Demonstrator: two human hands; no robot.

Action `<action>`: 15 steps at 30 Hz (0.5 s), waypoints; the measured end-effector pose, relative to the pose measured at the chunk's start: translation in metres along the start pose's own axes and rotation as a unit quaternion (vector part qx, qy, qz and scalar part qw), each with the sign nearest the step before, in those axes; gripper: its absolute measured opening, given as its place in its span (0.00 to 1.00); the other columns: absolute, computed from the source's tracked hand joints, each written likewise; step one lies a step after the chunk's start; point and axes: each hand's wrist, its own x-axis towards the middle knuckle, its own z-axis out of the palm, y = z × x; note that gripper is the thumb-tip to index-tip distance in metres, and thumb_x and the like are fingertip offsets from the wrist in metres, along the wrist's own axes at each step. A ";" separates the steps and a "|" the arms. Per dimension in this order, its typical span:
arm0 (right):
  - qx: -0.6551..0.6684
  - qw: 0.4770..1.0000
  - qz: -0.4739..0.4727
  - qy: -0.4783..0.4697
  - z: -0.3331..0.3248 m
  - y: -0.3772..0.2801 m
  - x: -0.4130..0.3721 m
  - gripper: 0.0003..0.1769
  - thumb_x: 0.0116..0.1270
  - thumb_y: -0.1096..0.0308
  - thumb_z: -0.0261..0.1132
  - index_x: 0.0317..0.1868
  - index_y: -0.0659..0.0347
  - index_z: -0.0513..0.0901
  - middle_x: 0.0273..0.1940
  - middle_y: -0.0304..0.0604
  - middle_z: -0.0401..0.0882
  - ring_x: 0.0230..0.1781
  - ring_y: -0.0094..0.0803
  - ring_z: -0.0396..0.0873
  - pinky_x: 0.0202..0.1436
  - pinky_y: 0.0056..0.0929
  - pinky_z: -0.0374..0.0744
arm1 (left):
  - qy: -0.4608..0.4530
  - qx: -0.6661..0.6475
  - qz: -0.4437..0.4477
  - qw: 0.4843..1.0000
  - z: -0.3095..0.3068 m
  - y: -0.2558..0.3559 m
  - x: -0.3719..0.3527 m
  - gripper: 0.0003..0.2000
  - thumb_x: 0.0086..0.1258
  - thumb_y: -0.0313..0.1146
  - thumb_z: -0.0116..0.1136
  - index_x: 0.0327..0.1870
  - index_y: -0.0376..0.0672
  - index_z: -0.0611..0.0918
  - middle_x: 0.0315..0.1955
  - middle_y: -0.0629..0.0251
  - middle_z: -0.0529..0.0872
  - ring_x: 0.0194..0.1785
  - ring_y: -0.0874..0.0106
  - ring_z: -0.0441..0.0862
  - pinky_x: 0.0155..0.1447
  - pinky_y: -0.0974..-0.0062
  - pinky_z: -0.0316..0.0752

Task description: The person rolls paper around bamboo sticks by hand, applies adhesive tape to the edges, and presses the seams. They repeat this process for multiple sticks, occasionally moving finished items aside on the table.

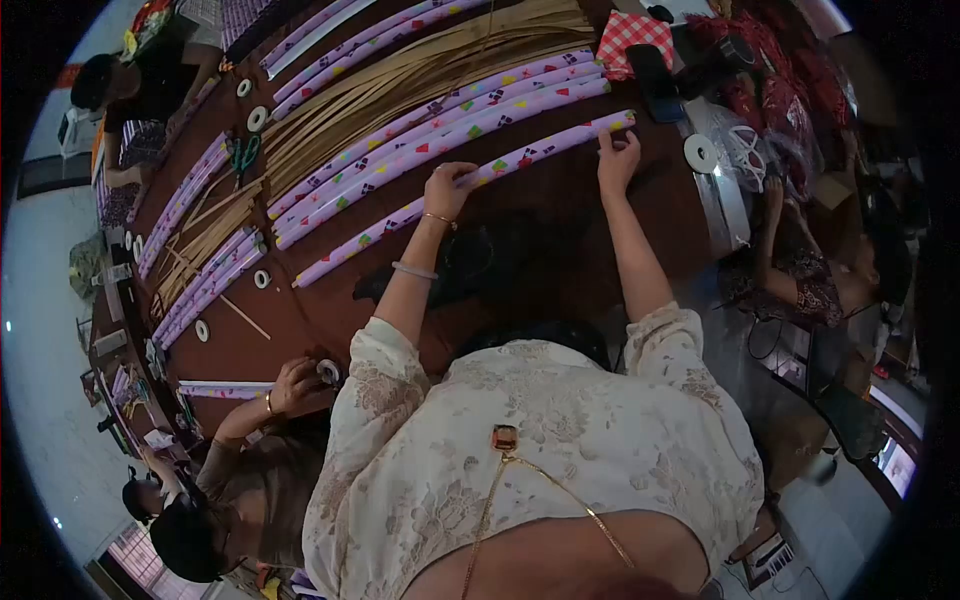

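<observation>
A long stick wrapped in purple patterned paper (530,152) lies slanted across the brown table (560,200). My left hand (448,190), with bangles on the wrist, is closed on the stick near its middle. Close to the stick's far end, my right hand (618,158) presses down on it with the fingers spread. Beyond this stick lie several more purple wrapped sticks (440,125), side by side.
Bare tan strips (420,70) lie bundled behind the wrapped sticks. Tape rolls (700,152), green scissors (243,152), a red checked cloth (633,35) and a dark phone (655,80) are on the table. A co-worker's hand (295,388) holds tape at lower left; another person (850,280) sits right.
</observation>
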 end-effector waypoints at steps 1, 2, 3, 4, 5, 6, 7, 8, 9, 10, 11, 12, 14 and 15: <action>0.050 0.998 0.017 -0.019 0.004 -0.012 -0.018 0.27 0.59 0.56 0.62 0.50 0.68 0.66 0.34 0.45 0.72 0.27 0.31 0.76 0.30 0.26 0.74 | 0.002 0.008 0.013 1.000 -0.001 0.000 -0.001 0.13 0.50 0.26 0.62 0.40 0.43 0.81 0.37 0.58 0.81 0.42 0.63 0.78 0.46 0.72 0.72; 0.066 0.993 0.059 -0.081 0.006 -0.020 -0.029 0.24 0.59 0.56 0.62 0.46 0.68 0.68 0.30 0.44 0.73 0.20 0.29 0.75 0.24 0.25 0.73 | 0.001 0.009 0.013 1.000 -0.001 0.000 -0.001 0.13 0.50 0.26 0.62 0.40 0.43 0.81 0.37 0.58 0.81 0.42 0.63 0.78 0.46 0.72 0.72; 0.081 0.981 0.101 -0.142 0.008 -0.025 -0.035 0.22 0.59 0.57 0.62 0.41 0.68 0.70 0.26 0.42 0.73 0.14 0.27 0.73 0.18 0.23 0.72 | 0.010 0.015 0.017 1.000 0.000 0.000 -0.001 0.12 0.50 0.27 0.62 0.38 0.43 0.82 0.36 0.59 0.82 0.42 0.63 0.78 0.46 0.71 0.72; 0.066 0.969 0.138 -0.194 0.014 -0.023 -0.037 0.22 0.59 0.56 0.61 0.39 0.70 0.72 0.25 0.43 0.76 0.12 0.25 0.74 0.13 0.20 0.70 | 0.018 0.022 0.022 0.999 0.000 0.001 -0.001 0.11 0.50 0.28 0.62 0.37 0.44 0.82 0.35 0.59 0.82 0.41 0.64 0.78 0.46 0.71 0.73; 0.066 0.969 0.139 -0.194 0.018 -0.022 -0.040 0.22 0.59 0.56 0.61 0.39 0.70 0.72 0.25 0.43 0.76 0.12 0.25 0.74 0.13 0.20 0.70 | 0.017 0.022 0.022 0.999 0.000 0.001 -0.002 0.11 0.50 0.28 0.62 0.37 0.44 0.82 0.35 0.59 0.82 0.41 0.64 0.78 0.46 0.71 0.73; 0.068 0.961 0.170 -0.208 0.021 -0.021 -0.042 0.21 0.59 0.55 0.61 0.37 0.68 0.73 0.25 0.41 0.77 0.13 0.24 0.74 0.13 0.19 0.69 | 0.015 0.015 0.019 1.000 0.000 0.000 -0.001 0.11 0.50 0.28 0.62 0.36 0.44 0.82 0.35 0.60 0.82 0.41 0.64 0.78 0.46 0.71 0.73; 0.069 0.952 0.201 -0.222 0.023 -0.020 -0.042 0.20 0.58 0.53 0.61 0.34 0.66 0.75 0.24 0.40 0.77 0.13 0.24 0.74 0.13 0.17 0.69 | 0.014 0.007 0.016 1.000 0.001 -0.001 -0.001 0.11 0.49 0.28 0.62 0.36 0.44 0.82 0.35 0.60 0.82 0.42 0.64 0.78 0.46 0.71 0.73; 0.060 0.951 0.203 -0.227 0.025 -0.018 -0.040 0.20 0.59 0.52 0.59 0.35 0.65 0.75 0.25 0.41 0.79 0.14 0.24 0.74 0.15 0.17 0.70 | 0.015 0.007 0.015 1.000 0.001 -0.003 0.000 0.11 0.49 0.28 0.62 0.36 0.44 0.82 0.35 0.60 0.82 0.42 0.64 0.78 0.46 0.71 0.73; 0.058 0.950 0.202 -0.229 0.025 -0.016 -0.039 0.20 0.59 0.52 0.59 0.35 0.65 0.75 0.25 0.41 0.79 0.14 0.24 0.74 0.15 0.17 0.70 | 0.014 -0.002 0.010 1.000 0.003 -0.004 0.000 0.11 0.49 0.28 0.62 0.36 0.44 0.82 0.35 0.60 0.82 0.41 0.64 0.78 0.46 0.71 0.73; 0.071 0.949 0.190 -0.240 0.024 -0.014 -0.038 0.20 0.59 0.53 0.59 0.35 0.65 0.75 0.25 0.40 0.78 0.15 0.24 0.75 0.16 0.17 0.71 | 0.012 -0.011 0.004 1.000 0.004 -0.007 0.001 0.12 0.49 0.28 0.62 0.37 0.44 0.82 0.35 0.60 0.82 0.41 0.64 0.78 0.46 0.71 0.73; 0.083 0.948 0.178 -0.251 0.024 -0.012 -0.037 0.19 0.60 0.54 0.58 0.35 0.65 0.74 0.25 0.40 0.78 0.16 0.24 0.75 0.17 0.17 0.71 | 0.013 -0.012 0.002 1.000 0.004 -0.009 0.001 0.12 0.49 0.28 0.62 0.37 0.44 0.82 0.35 0.60 0.82 0.41 0.64 0.78 0.46 0.71 0.73; 0.081 0.948 0.178 -0.252 0.024 -0.013 -0.038 0.19 0.60 0.54 0.58 0.35 0.65 0.74 0.25 0.40 0.78 0.16 0.24 0.75 0.17 0.17 0.71 | 0.016 -0.021 0.005 1.000 0.005 -0.009 0.000 0.12 0.49 0.28 0.62 0.37 0.44 0.82 0.35 0.60 0.82 0.41 0.64 0.78 0.46 0.71 0.73; 0.083 0.945 0.186 -0.257 0.022 -0.014 -0.038 0.17 0.61 0.56 0.57 0.35 0.65 0.74 0.26 0.40 0.78 0.18 0.24 0.76 0.19 0.17 0.72 | 0.020 -0.031 0.007 0.999 0.006 -0.009 -0.001 0.12 0.49 0.27 0.63 0.37 0.44 0.82 0.35 0.60 0.82 0.41 0.64 0.78 0.46 0.71 0.73; 0.082 0.945 0.186 -0.257 0.022 -0.012 -0.038 0.17 0.61 0.56 0.57 0.35 0.65 0.74 0.26 0.40 0.78 0.18 0.24 0.76 0.19 0.17 0.72 | 0.017 -0.027 0.004 0.999 0.006 -0.009 -0.001 0.12 0.49 0.27 0.63 0.37 0.44 0.82 0.35 0.60 0.82 0.41 0.64 0.79 0.46 0.71 0.73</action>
